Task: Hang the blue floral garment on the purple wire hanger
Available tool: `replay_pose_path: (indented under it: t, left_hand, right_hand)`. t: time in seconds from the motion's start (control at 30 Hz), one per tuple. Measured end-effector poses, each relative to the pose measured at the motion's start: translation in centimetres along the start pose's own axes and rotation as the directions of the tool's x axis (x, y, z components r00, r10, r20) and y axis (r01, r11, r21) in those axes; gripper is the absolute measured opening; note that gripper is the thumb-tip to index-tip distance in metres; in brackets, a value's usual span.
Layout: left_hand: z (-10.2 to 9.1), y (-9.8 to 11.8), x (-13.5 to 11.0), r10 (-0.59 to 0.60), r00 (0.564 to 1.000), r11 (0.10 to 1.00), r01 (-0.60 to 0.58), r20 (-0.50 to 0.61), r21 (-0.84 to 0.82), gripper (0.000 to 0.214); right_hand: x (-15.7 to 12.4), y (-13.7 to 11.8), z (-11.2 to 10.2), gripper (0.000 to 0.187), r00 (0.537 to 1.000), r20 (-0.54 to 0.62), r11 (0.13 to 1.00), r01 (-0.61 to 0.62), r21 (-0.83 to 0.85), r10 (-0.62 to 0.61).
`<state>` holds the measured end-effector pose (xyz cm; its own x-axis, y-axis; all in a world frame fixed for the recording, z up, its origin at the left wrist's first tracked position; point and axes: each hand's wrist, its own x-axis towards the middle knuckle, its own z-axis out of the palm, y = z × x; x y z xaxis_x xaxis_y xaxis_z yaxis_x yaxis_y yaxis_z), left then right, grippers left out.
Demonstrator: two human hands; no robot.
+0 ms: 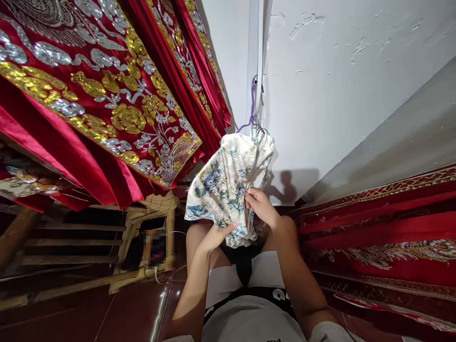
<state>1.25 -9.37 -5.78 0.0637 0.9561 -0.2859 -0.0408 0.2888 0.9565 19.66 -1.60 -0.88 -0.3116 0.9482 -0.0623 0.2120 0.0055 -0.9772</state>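
A white blouse (213, 190) with blue and yellow-green flowers hangs in front of me from a purple hanger (252, 102). My left hand (215, 237) grips its lower part, thumb lying on top of the cloth and the fingers hidden beneath. Higher up and to the right, my right hand (261, 205) is closed in a pinch on the blouse's front. Between the two hands the fabric bunches into folds, and its bottom hangs over my lap.
Red cloths with gold and silver sequins (128, 118) hang at the left. More red embroidered cloth (384, 237) is on the right. A bamboo chair (131, 275) stands low left, with a blurred-out device (156, 248) and cable on it. Behind the hanger are a pole (260, 42) and white wall (338, 95).
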Motion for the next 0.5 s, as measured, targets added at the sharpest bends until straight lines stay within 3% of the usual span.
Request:
replay_pose_path:
  t: [0.1,0.17,0.2,0.23,0.3,0.37,0.4,0.43,0.5]
  left_hand:
    - [0.1,-1.2,1.0,-0.036,0.999,0.994,0.034,-0.016,-0.101,0.070]
    - [0.2,-2.4,1.8,0.027,0.983,0.986,-0.056,-0.181,-0.157,0.064]
    - [0.3,-3.1,2.2,0.077,0.951,0.981,-0.126,-0.301,-0.148,0.060]
    - [0.5,-3.6,2.5,0.138,0.893,0.974,-0.201,-0.429,-0.105,0.057]
    - [1.1,-4.4,2.8,0.292,0.712,0.943,-0.327,-0.639,0.066,0.054]
    - [2.2,-4.4,2.8,0.471,0.538,0.870,-0.414,-0.699,0.267,0.054]
    - [2.8,-4.1,2.8,0.551,0.505,0.824,-0.455,-0.664,0.337,0.053]
    - [3.5,-3.7,2.8,0.613,0.522,0.784,-0.497,-0.593,0.372,0.053]
    - [4.7,-2.3,3.1,0.666,0.624,0.745,-0.573,-0.408,0.341,0.052]
  right_hand:
    - [-0.2,-0.3,0.3,0.022,0.997,-0.073,0.993,-0.007,0.120,0.016]
    - [-0.6,-0.2,0.1,0.023,0.995,-0.094,0.985,-0.014,0.173,0.030]
    - [-1.0,-0.1,0.0,0.024,0.995,-0.086,0.981,-0.029,0.192,0.046]
    - [-1.4,0.1,-0.2,0.025,0.995,-0.075,0.978,-0.050,0.204,0.066]
    - [-2.3,0.4,-0.5,0.027,0.992,-0.064,0.971,-0.093,0.219,0.109]
    - [-3.2,0.6,-0.4,0.029,0.990,-0.073,0.967,-0.104,0.233,0.124]
    - [-3.5,0.6,-0.2,0.030,0.990,-0.076,0.967,-0.097,0.234,0.118]
    - [-3.8,0.5,0.0,0.031,0.991,-0.074,0.969,-0.088,0.230,0.108]
    - [-4.1,0.0,0.5,0.030,0.995,-0.052,0.976,-0.077,0.205,0.090]
